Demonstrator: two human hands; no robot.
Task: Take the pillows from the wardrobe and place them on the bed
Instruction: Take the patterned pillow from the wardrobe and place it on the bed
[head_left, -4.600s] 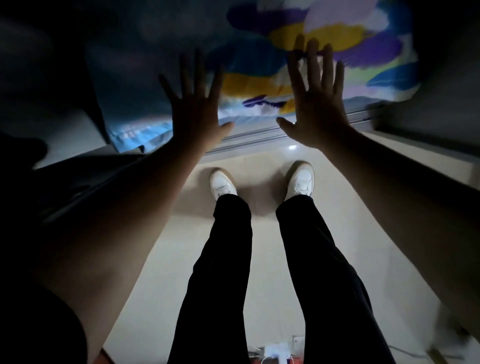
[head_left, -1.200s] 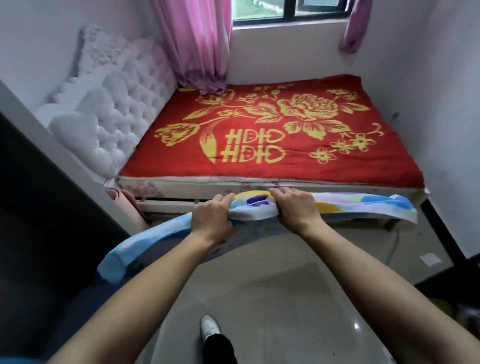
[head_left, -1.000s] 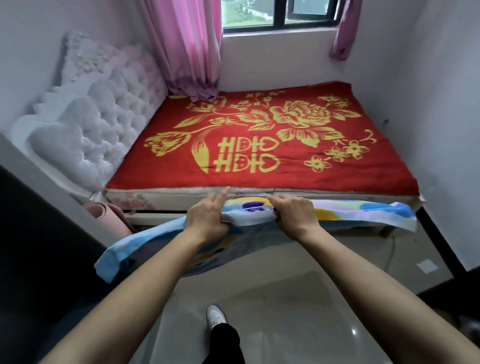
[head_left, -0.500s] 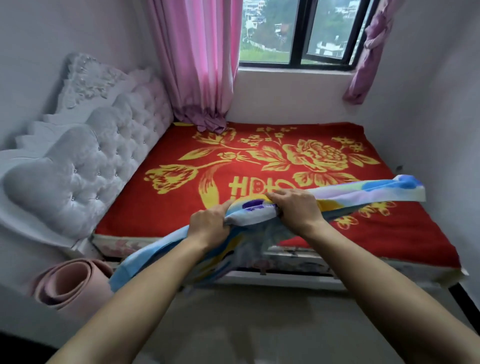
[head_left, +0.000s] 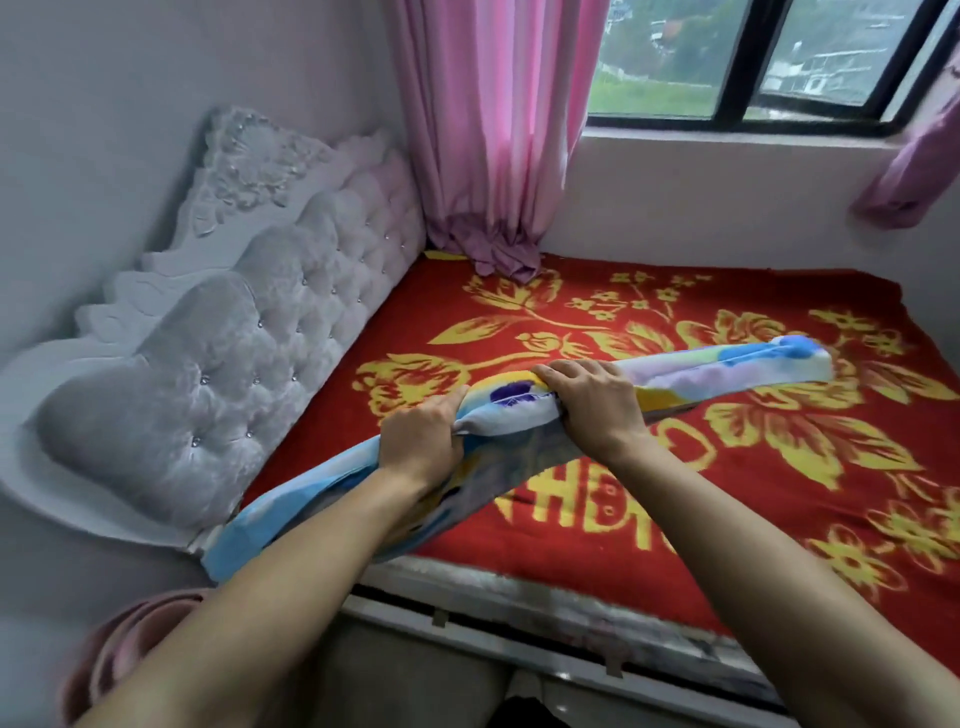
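Red cloth with a yellow flower pattern covers the bed (head_left: 779, 519), and above its near half a flat pillow (head_left: 701, 371) in blue, yellow, purple and pale lilac patches is held up by both hands. The left hand (head_left: 421, 436) is closed around the pillow's upper edge, fingers curled over the cloth and thumb pointing toward the middle. The right hand (head_left: 592, 405) grips the same edge just beside it, knuckles up, fingers wrapped over the top; a purple patch of the cover shows in the short gap between the two hands. From the right hand the pillow runs out to the right, its blue end lifted over the blanket. From the left hand it slopes down and to the left, its pale blue corner hanging past the near edge of the bed, close to the foot of the padded headboard (head_left: 218, 364). The middle of the pillow sags below the hands; whether it touches the blanket I cannot tell. The grey-white tufted headboard stands along the left side of the bed against the wall. A pink curtain (head_left: 493, 130) hangs at the far left corner, its hem bunched on the bed, beside a dark-framed window (head_left: 743, 62). A pink rolled mat (head_left: 119, 649) lies on the floor at lower left, by the bed's near corner.
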